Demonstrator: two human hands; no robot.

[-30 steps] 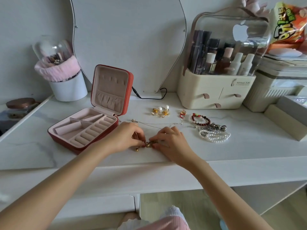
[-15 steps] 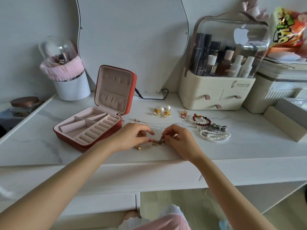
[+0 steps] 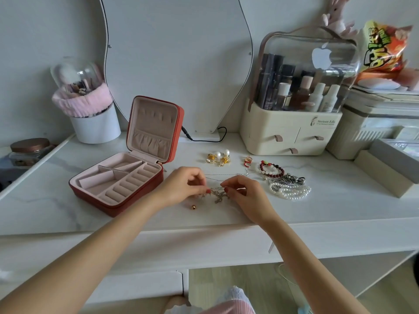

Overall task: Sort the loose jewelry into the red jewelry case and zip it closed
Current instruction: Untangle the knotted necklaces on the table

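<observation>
The red jewelry case stands open on the white vanity top, lid upright, its pink compartments bare. Right of it, my left hand and my right hand each pinch an end of a gold charm bracelet, held just above the surface. A small gold bead lies below my left hand. Behind the hands lies a thin silver chain. Farther back are pearl-and-gold earrings, a red-and-gold ring, a red bead bracelet, a silver piece and a white pearl bracelet.
A cream cosmetics organizer stands at the back right, beige boxes beyond it. A white brush cup with a pink band is at the back left, a mirror with a black cable behind the case. The vanity's front edge runs under my forearms.
Both hands lifted the gold bracelet off the surface and drew slightly apart, stretching it between the fingertips. The gold bead stayed where it lay. The camera shifted a little.
</observation>
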